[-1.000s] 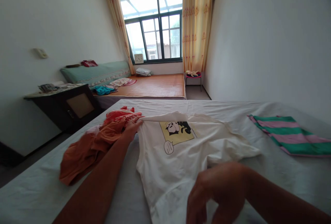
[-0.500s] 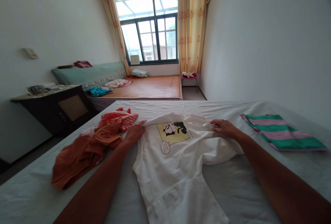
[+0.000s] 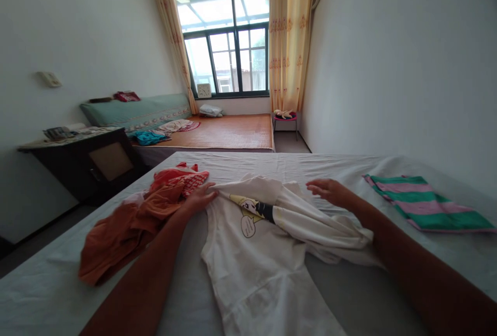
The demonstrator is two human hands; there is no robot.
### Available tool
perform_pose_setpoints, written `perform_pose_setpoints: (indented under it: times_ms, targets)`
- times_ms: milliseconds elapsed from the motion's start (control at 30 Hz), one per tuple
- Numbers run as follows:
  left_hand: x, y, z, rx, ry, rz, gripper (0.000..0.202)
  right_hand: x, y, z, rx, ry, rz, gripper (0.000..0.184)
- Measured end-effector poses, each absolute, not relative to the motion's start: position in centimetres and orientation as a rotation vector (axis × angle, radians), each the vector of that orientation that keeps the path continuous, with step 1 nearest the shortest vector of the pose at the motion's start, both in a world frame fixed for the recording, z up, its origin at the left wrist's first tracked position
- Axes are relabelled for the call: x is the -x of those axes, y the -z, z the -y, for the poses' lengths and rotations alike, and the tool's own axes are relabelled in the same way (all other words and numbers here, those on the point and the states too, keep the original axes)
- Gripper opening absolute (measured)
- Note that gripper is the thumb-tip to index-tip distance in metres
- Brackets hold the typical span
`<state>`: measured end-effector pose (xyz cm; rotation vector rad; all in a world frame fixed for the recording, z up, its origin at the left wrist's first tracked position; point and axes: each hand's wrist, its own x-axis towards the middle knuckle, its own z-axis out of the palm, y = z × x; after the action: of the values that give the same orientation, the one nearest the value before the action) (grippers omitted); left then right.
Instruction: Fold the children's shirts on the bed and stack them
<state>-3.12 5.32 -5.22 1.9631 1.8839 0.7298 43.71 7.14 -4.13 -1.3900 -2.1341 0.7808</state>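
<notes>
A white T-shirt point(image 3: 252, 258) with a yellow cartoon print lies in front of me on the sheeted bed, its right part bunched into folds that partly cover the print. My left hand point(image 3: 200, 198) pinches the shirt's far left edge. Just beyond the bunched right part, my right hand point(image 3: 328, 191) hovers with its fingers stretched out, holding nothing. My right forearm passes over the end of the folds. Left of the shirt lie crumpled brown clothes point(image 3: 116, 237) and a red patterned garment point(image 3: 176, 175), close to my left hand.
A folded green and pink striped cloth point(image 3: 430, 201) lies on the right of the white sheet point(image 3: 330, 165). Behind stand a second bed with a brown mat point(image 3: 233, 129) and, at left, a dark cabinet point(image 3: 104, 165). A small pink stool point(image 3: 285, 117) stands near the window.
My right hand has let go of the shirt's far right side and moved slightly left. The right part of the shirt has dropped into folds over the print. My left hand keeps its hold.
</notes>
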Motion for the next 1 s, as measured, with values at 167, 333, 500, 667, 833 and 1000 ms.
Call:
perform_pose_setpoints:
  times_ms: [167, 333, 500, 667, 833, 1000]
  targets:
    - [3.5, 4.4, -4.7, -1.932, -0.726, -1.779, 0.049, -39.3, 7.5, -10.5, 1.420, -0.296, 2.251, 0.057]
    - [3.5, 2.9, -3.2, -1.761, -0.817, -1.652, 0.051, -39.2, 6.1, -11.2, 1.441, -0.492, 2.337, 0.029]
    - [4.0, 0.9, -4.3, -1.575, -1.037, -1.401, 0.048, -44.7, 0.7, -12.1, 1.439, -0.792, 1.884, 0.030]
    - [2.6, -2.7, -9.8, -1.556, -1.263, -1.430, 0.049, -48.6, -5.0, -14.8, 1.553, -0.645, 1.351, 0.019]
    - [-0.6, -5.3, -13.8, -1.599, -1.531, -1.662, 0.055, -47.3, -6.4, -16.1, 1.486, -0.449, 1.173, 0.041]
    - [-1.7, -3.5, -10.3, -1.932, -1.191, -1.445, 0.037, -46.9, -4.1, -10.9, 1.405, -0.610, 1.726, 0.045]
